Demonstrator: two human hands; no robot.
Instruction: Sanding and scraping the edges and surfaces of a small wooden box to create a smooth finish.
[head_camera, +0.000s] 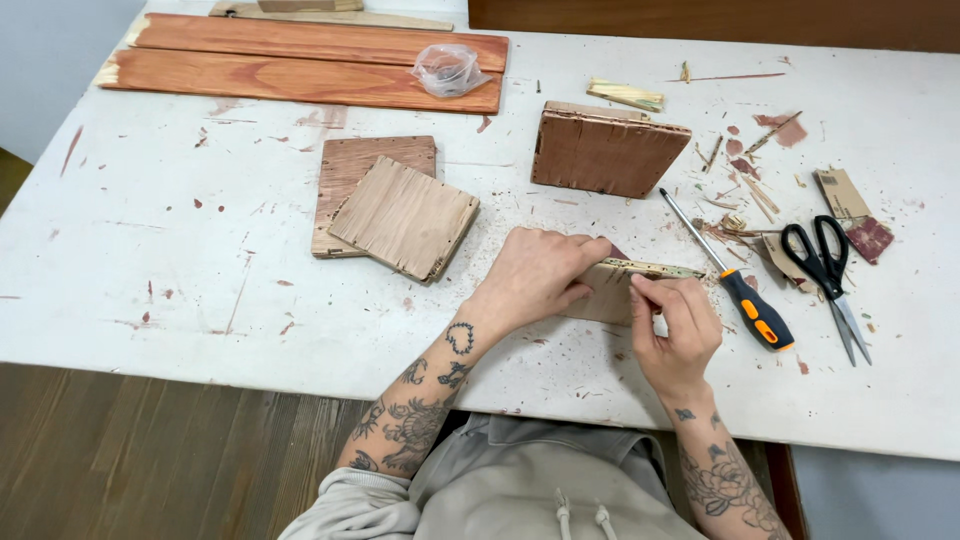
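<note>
My left hand (540, 275) presses down on a small pale wood board (608, 298) lying on the white worktable (200, 260). A thin metal strip, like a narrow hinge (655, 268), lies along the board's far edge. My right hand (675, 325) pinches that strip near its left end, fingertips touching the board. An orange and black screwdriver (735, 285) lies just right of my right hand, its shaft pointing up and left.
Black scissors (828, 270) lie at the right among wood splinters. Two stacked wood squares (400, 210) sit left of my hands, a thicker wood block (605, 150) behind them. Long reddish planks (300, 65) and a crumpled plastic bag (447, 68) are at the back.
</note>
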